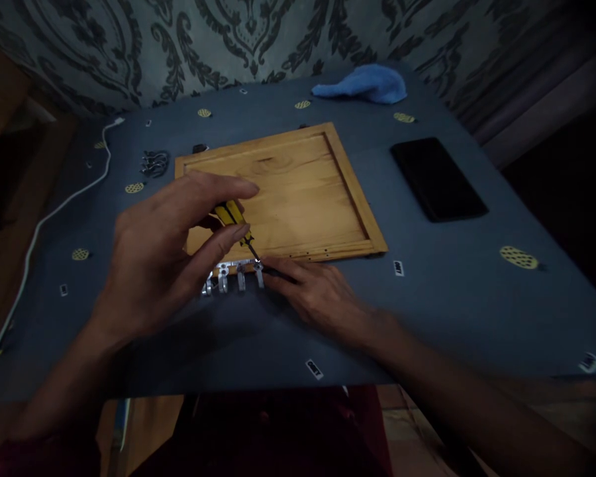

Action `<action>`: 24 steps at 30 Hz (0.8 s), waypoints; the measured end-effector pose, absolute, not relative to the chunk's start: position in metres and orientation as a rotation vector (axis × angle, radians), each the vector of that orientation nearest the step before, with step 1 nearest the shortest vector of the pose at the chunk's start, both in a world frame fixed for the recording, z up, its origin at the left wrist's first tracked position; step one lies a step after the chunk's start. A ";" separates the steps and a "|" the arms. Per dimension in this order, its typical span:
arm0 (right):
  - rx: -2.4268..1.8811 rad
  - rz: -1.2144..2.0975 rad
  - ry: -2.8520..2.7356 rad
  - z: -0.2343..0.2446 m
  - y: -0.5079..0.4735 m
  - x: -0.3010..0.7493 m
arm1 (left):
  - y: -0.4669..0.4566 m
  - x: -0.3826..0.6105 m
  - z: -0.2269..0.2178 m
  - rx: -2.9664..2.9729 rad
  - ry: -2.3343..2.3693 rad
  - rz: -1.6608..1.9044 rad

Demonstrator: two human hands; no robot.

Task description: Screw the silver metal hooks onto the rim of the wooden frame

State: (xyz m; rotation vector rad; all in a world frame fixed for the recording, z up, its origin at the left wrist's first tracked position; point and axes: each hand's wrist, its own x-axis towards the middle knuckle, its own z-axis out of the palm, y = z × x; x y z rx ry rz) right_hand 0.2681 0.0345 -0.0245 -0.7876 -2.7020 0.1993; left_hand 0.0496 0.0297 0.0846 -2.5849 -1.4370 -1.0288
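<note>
My left hand [173,248] grips a yellow-and-black screwdriver [236,222], its tip pointing down at the near edge of a wooden board [298,192]. A silver metal hook rack [233,275] lies along that edge, its hooks pointing toward me. My right hand [318,298] rests flat-ish on the blue table beside the rack's right end, fingertips pinched at the spot under the screwdriver tip; whatever they hold is too small to make out.
A black phone [437,179] lies right of the board. A blue cloth [365,85] sits at the far edge. Loose metal hooks [153,163] lie left of the board. A white cable [54,212] runs along the left side. Patterned wall behind.
</note>
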 end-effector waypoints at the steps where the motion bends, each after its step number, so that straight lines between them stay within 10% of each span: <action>1: -0.794 0.199 -2.707 -0.024 0.035 0.268 | 0.030 0.049 0.084 -2.595 -1.439 -1.031; 24: -0.773 0.244 -2.676 -0.025 0.035 0.269 | 0.030 0.049 0.084 -2.638 -1.444 -0.965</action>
